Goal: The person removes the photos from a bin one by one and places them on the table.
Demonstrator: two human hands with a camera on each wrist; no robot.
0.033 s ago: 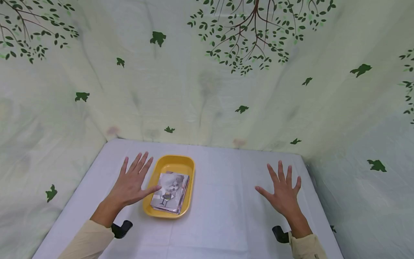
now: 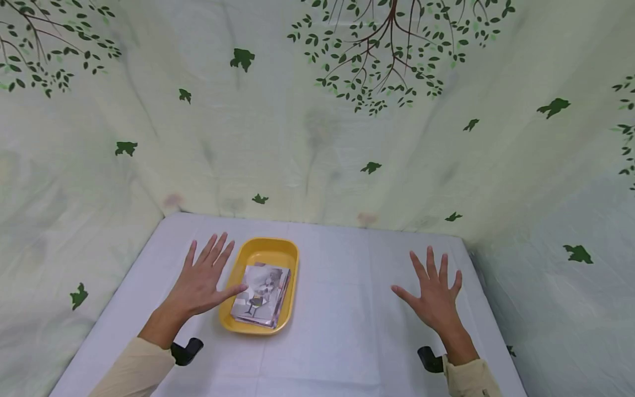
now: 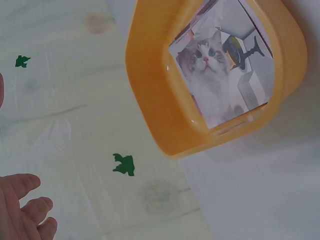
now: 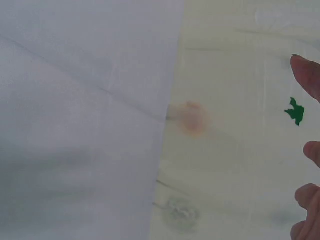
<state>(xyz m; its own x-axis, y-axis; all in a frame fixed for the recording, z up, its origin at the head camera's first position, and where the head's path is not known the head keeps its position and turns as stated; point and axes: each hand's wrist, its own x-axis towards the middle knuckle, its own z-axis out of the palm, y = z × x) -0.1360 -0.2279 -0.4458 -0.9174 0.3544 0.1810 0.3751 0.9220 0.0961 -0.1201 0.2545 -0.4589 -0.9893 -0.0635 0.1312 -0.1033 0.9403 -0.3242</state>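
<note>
A yellow tray [image 2: 270,246] lies on the white-covered table, left of the middle. Inside it is a stack of printed photos [image 2: 263,295]; in the left wrist view the top photo [image 3: 210,70] shows a fluffy cat beside a glass on a stem. My left hand [image 2: 200,281] hovers at the tray's left side, fingers spread, its thumb overlapping the tray's edge in the head view. It holds nothing. Far to the right, my right hand [image 2: 436,300] is held over the table, fingers spread and holding nothing.
The white tablecloth [image 2: 337,309] reaches back to a pale curtain [image 2: 307,138] printed with branches and green leaf or bird shapes. The curtain also hangs along both sides. A black wrist camera [image 2: 187,351] sits at the left cuff, another black wrist camera [image 2: 429,359] at the right.
</note>
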